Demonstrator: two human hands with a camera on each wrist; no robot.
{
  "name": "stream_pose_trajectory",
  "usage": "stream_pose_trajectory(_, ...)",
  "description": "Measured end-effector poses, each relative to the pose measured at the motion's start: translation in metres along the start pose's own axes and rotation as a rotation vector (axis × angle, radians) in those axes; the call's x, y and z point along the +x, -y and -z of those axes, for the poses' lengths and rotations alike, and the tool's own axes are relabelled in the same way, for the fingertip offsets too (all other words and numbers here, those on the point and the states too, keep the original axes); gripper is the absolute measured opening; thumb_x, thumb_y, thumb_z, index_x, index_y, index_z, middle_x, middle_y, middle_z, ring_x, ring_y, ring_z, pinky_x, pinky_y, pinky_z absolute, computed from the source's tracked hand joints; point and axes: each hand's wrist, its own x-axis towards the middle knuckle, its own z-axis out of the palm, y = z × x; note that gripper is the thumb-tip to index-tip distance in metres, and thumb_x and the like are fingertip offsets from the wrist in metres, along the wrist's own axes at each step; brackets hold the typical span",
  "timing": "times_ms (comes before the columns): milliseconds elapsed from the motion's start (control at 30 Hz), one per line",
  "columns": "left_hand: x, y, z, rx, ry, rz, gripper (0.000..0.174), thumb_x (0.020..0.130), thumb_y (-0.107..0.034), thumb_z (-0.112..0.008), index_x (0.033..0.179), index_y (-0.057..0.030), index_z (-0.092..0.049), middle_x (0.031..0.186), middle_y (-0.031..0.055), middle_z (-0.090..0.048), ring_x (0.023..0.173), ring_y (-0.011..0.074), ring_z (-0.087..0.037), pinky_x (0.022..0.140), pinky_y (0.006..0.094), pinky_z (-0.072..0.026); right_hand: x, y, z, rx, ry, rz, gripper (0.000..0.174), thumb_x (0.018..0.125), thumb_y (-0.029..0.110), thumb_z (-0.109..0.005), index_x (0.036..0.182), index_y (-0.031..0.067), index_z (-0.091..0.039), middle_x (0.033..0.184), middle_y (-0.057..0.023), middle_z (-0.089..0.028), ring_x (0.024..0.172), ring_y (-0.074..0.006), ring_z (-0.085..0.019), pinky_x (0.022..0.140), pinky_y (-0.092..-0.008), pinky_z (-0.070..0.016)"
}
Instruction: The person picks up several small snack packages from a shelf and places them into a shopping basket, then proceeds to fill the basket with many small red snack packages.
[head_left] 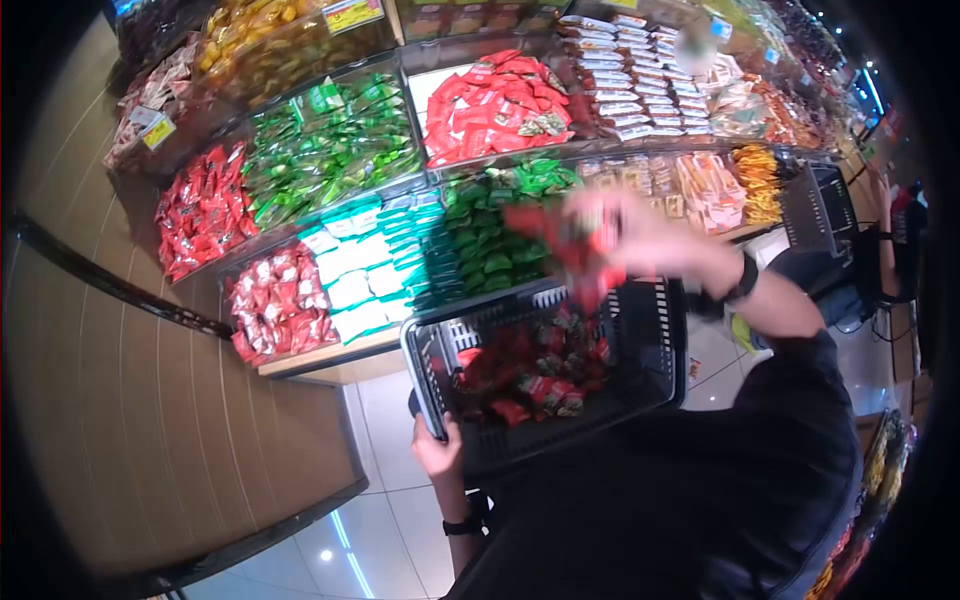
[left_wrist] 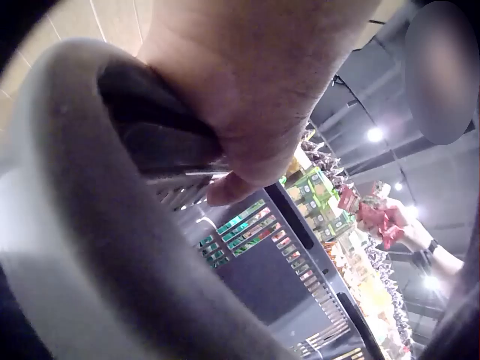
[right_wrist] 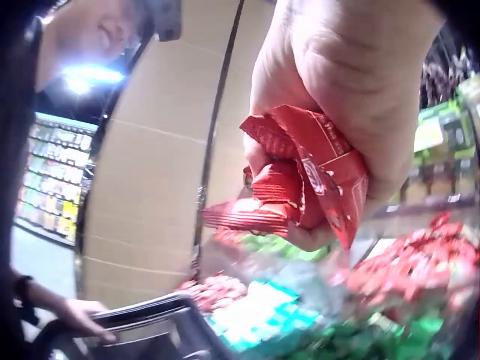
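Observation:
A black basket (head_left: 640,370) holds several red packets (head_left: 545,390) at its bottom. My left hand (head_left: 438,450) grips the basket's rim at its left end; in the left wrist view that hand (left_wrist: 240,97) curls over the edge. Above the basket's far right side, my right hand (head_left: 625,235) is raised and blurred, with red packets in its grasp. Seen in the right wrist view, the right hand (right_wrist: 345,82) has its fingers curled round several red packets (right_wrist: 322,172), their ends sticking out.
Stepped display bins beyond the basket hold green packets (head_left: 335,140), red packets (head_left: 500,105), teal packets (head_left: 365,270) and wrapped bars (head_left: 620,85). A brown wall panel (head_left: 150,400) stands at the left. Another black basket (head_left: 820,210) and a person (head_left: 905,240) are at the right.

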Motion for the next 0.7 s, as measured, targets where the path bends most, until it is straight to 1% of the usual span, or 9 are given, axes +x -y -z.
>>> stream_pose_trajectory(33,-0.001,-0.001,0.0,-0.011,0.005,-0.002,0.02,0.091,-0.013,-0.07,0.101,0.0022,-0.063,0.084,0.0275,-0.066,0.078,0.0498,-0.065,0.071,0.0496,-0.0528,-0.02,0.015,-0.03,0.112,0.084,-0.343,0.051,0.076,0.009,-0.083,0.126,0.0082,-0.07,0.119,-0.0125,-0.071,0.105,-0.0187,-0.069,0.091,-0.0334,-0.0572)
stream_pose_trajectory(100,-0.001,-0.005,0.001,-0.026,0.017,-0.007,0.021,0.091,-0.014,-0.07,0.101,0.0027,-0.063,0.084,0.028,-0.066,0.079,0.0512,-0.065,0.072,0.0504,-0.0526,-0.052,-0.023,-0.07,-0.491,0.243,-0.308,0.063,0.073,0.022,-0.087,0.132,0.0071,-0.068,0.126,-0.0195,-0.068,0.115,-0.0283,-0.066,0.099,-0.0387,-0.0548)
stream_pose_trajectory(200,0.0,-0.013,0.002,-0.028,0.027,-0.021,0.019,0.091,-0.008,-0.068,0.106,0.0024,-0.064,0.083,0.0213,-0.068,0.076,0.0352,-0.07,0.074,0.0421,-0.0543,-0.088,-0.098,-0.113,-0.532,0.092,-0.069,0.085,0.073,0.037,-0.09,0.144,0.0037,-0.058,0.138,-0.024,-0.059,0.131,-0.0419,-0.055,0.109,-0.0487,-0.0484)
stream_pose_trajectory(333,-0.001,-0.011,0.002,-0.053,0.017,-0.037,0.018,0.091,-0.006,-0.067,0.107,0.0029,-0.064,0.083,0.0214,-0.068,0.077,0.0358,-0.07,0.075,0.042,-0.0542,-0.054,-0.029,-0.074,-0.585,0.217,-0.168,0.081,0.078,0.039,-0.087,0.142,-0.0006,-0.056,0.135,-0.0236,-0.061,0.125,-0.0397,-0.06,0.104,-0.0459,-0.0521)
stream_pose_trajectory(367,-0.001,-0.011,0.001,-0.053,0.015,-0.033,0.019,0.091,-0.006,-0.067,0.107,0.0029,-0.064,0.083,0.0213,-0.068,0.076,0.0358,-0.07,0.074,0.0421,-0.0542,-0.031,-0.012,-0.052,-0.539,0.076,0.059,0.071,0.081,0.035,-0.086,0.136,-0.0016,-0.06,0.128,-0.0242,-0.063,0.114,-0.0382,-0.066,0.098,-0.0451,-0.054)
stream_pose_trajectory(467,-0.002,-0.007,0.0,-0.033,0.009,-0.004,0.017,0.091,-0.006,-0.068,0.105,0.0033,-0.063,0.083,0.0219,-0.068,0.077,0.0382,-0.07,0.074,0.043,-0.0542,0.065,0.014,0.029,-0.778,-0.301,-0.15,0.064,0.081,0.03,-0.087,0.133,0.0024,-0.061,0.118,-0.0201,-0.064,0.11,-0.0342,-0.064,0.098,-0.0428,-0.0515)
stream_pose_trajectory(500,-0.002,-0.006,-0.001,0.001,0.022,0.005,0.017,0.091,-0.005,-0.068,0.104,0.0035,-0.063,0.083,0.0223,-0.069,0.077,0.0392,-0.07,0.074,0.0433,-0.0543,0.099,-0.024,0.075,-1.0,-0.442,0.051,0.079,0.08,0.044,-0.085,0.142,0.0046,-0.054,0.126,-0.024,-0.058,0.117,-0.0395,-0.059,0.102,-0.0483,-0.0488)
stream_pose_trajectory(633,-0.001,-0.012,0.002,-0.026,-0.001,-0.014,0.016,0.09,-0.005,-0.068,0.102,0.0037,-0.063,0.082,0.023,-0.069,0.076,0.0409,-0.07,0.073,0.0438,-0.0544,0.182,-0.091,0.144,-1.19,-0.453,-0.503,0.135,0.062,0.072,-0.087,0.164,0.0102,-0.022,0.161,-0.0389,-0.021,0.146,-0.0592,-0.028,0.119,-0.0597,-0.0336)
stream_pose_trajectory(700,-0.001,-0.013,0.002,-0.039,0.006,-0.003,0.021,0.089,-0.008,-0.07,0.101,0.0066,-0.061,0.083,0.03,-0.065,0.081,0.0529,-0.065,0.072,0.0515,-0.0525,0.2,-0.113,0.154,-1.155,-0.409,-0.578,0.149,0.055,0.078,-0.087,0.167,0.0122,-0.013,0.165,-0.0388,-0.013,0.15,-0.0613,-0.019,0.122,-0.0608,-0.0279)
